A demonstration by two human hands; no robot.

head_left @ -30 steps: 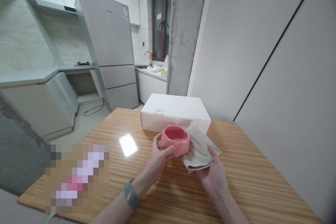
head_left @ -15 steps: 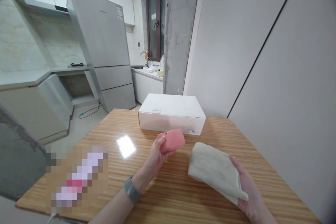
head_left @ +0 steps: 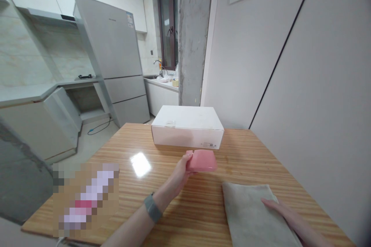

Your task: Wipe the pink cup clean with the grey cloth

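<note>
My left hand (head_left: 182,175), with a grey band on its wrist, is closed around the near-left end of a small flat pink case (head_left: 203,160). The case is held above the table just in front of a white box. At the lower right, my right hand (head_left: 278,209) grips the right side of a folded grey-beige cloth (head_left: 251,212). One digit presses on the upper face, while the other fingers are hidden under the fabric. The cloth's near end runs out of the frame.
A closed white cardboard box (head_left: 185,137) stands at the far side of the wood-grain table (head_left: 121,150). A pixelated patch (head_left: 89,200) covers something at the table's left, with a white cable below it. Behind are a fridge (head_left: 116,50) and a concrete pillar (head_left: 193,38).
The cloth has swung down toward me and now lies flatter and lower. My left hand has shifted right with the pink case, which is turned more level.
</note>
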